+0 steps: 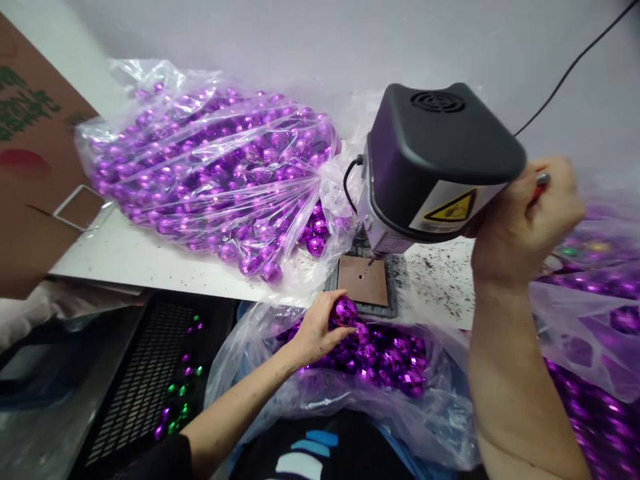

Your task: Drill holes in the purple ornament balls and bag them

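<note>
A shiny purple faceted ball [345, 311] is pinched between the thumb and fingers of my left hand [317, 330]. It is just above an open plastic bag [325, 393] of similar purple balls [395, 360] in front of me. My right hand [530, 207] is closed on the feed handle [540, 183] at the right side of a black bench drill press [445, 147]; most of the handle is hidden by the fingers. Below the drill head, a thin bit [371, 263] points at a brown square board [367, 287] with a small hole, lying on the drill base [393, 303].
A big clear bag of purple balls [215, 173] lies on the white table [195, 270], beside a cardboard box [40, 160]. More bagged balls [590, 333] are at right. Below left is a black crate [135, 373] with green and purple pieces. Dark shavings litter the table.
</note>
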Demonstrator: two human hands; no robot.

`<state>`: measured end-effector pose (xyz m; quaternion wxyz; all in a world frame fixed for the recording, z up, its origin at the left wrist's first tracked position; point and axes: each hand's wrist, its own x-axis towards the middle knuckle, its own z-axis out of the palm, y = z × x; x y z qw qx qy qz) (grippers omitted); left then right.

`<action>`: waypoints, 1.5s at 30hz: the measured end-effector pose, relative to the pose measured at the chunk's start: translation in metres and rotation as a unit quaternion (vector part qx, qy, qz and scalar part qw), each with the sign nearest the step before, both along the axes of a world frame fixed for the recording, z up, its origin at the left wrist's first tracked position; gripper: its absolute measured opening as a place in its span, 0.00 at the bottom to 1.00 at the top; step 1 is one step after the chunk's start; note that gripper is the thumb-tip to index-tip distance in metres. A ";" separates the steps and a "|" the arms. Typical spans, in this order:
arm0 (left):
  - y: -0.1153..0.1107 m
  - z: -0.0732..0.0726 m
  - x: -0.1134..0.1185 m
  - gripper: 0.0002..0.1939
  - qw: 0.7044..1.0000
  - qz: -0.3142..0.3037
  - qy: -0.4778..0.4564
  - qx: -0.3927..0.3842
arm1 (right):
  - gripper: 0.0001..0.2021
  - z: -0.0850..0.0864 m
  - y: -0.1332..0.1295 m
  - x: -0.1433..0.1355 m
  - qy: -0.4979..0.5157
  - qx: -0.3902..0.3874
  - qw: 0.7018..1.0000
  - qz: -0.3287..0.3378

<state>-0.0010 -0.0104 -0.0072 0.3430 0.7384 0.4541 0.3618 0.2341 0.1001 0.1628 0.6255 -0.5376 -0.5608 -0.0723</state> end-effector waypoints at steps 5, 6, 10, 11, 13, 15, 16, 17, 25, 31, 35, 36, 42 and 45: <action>-0.005 -0.003 -0.006 0.32 0.998 0.025 -0.049 -0.016 | 0.35 0.004 0.005 -0.003 0.003 0.017 1.000 -0.022; -0.004 -0.004 -0.007 0.31 0.998 0.026 -0.055 -0.009 | 0.35 0.005 0.007 -0.003 0.003 0.012 1.000 -0.022; -0.003 -0.005 -0.007 0.30 0.996 0.032 -0.076 0.018 | 0.34 0.004 0.011 0.001 -0.008 0.008 1.000 -0.021; -0.004 -0.005 -0.008 0.30 0.996 0.032 -0.078 0.021 | 0.34 0.003 0.012 0.002 -0.011 0.009 1.000 -0.019; -0.006 -0.003 -0.010 0.28 0.997 0.032 -0.074 0.016 | 0.33 0.003 0.014 0.003 -0.009 0.011 1.000 -0.015; -0.009 -0.001 -0.014 0.28 0.998 0.036 -0.061 -0.001 | 0.33 0.003 0.016 0.004 -0.004 0.008 1.000 -0.013; -0.011 0.000 -0.017 0.29 0.998 0.038 -0.052 -0.011 | 0.33 0.003 0.017 0.004 -0.001 0.006 1.000 -0.012; -0.014 0.001 -0.020 0.29 0.998 0.040 -0.042 -0.019 | 0.34 0.003 0.017 0.004 0.001 0.004 1.000 -0.012; -0.054 -0.051 -0.017 0.37 0.983 -0.045 0.173 0.045 | 0.35 0.005 0.015 0.000 -0.010 0.006 1.000 -0.003; -0.027 -0.098 0.026 0.31 0.948 -0.074 0.306 0.045 | 0.36 0.005 0.015 -0.001 -0.007 0.002 1.000 -0.013; -0.013 -0.092 0.036 0.30 0.947 -0.071 0.312 -0.029 | 0.37 0.008 0.011 -0.001 0.020 -0.024 0.999 0.010; -0.013 -0.084 0.033 0.29 0.947 -0.085 0.308 -0.041 | 0.37 0.009 0.010 -0.002 0.026 -0.026 0.999 0.015; 0.013 0.003 -0.038 0.15 0.938 -0.245 0.121 -0.213 | 0.36 0.010 0.012 -0.004 0.031 0.005 0.999 0.018; 0.063 0.028 -0.065 0.12 0.987 -0.045 0.067 -0.139 | 0.36 0.007 0.016 -0.002 0.029 0.004 1.000 0.009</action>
